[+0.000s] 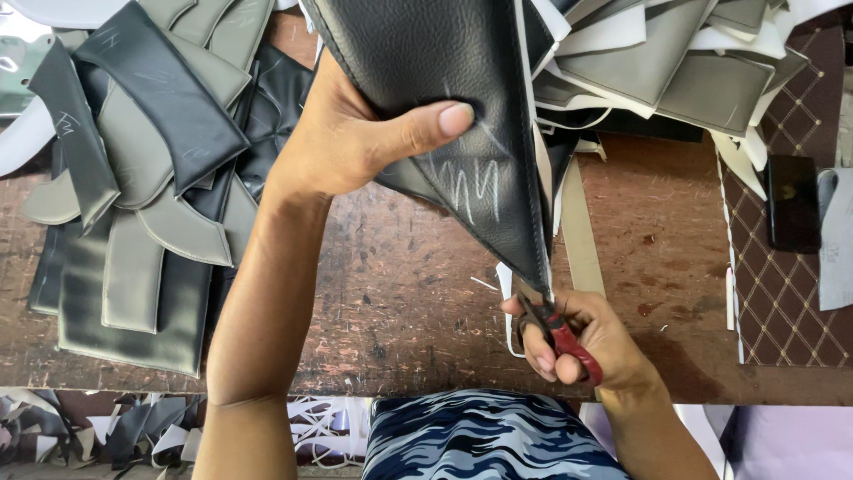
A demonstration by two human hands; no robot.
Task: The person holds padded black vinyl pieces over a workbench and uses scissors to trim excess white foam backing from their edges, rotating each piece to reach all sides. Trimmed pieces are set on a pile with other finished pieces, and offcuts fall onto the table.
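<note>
My left hand [355,133] holds up a black leather piece [444,62] with white chalk marks, thumb pressed on its face. The piece tapers down to a narrow point. My right hand [582,342] grips small red-handled scissors [560,333] at that lower tip, where a white foam backing edge shows. Both hands are above a worn brown wooden table [400,293].
A pile of grey and black cut leather pieces [142,160] lies at the left. More grey pieces [675,71] are stacked at the top right. A brown quilted diamond-pattern sheet [782,293] with a dark phone [793,203] lies at the right. Scraps litter the floor [107,427].
</note>
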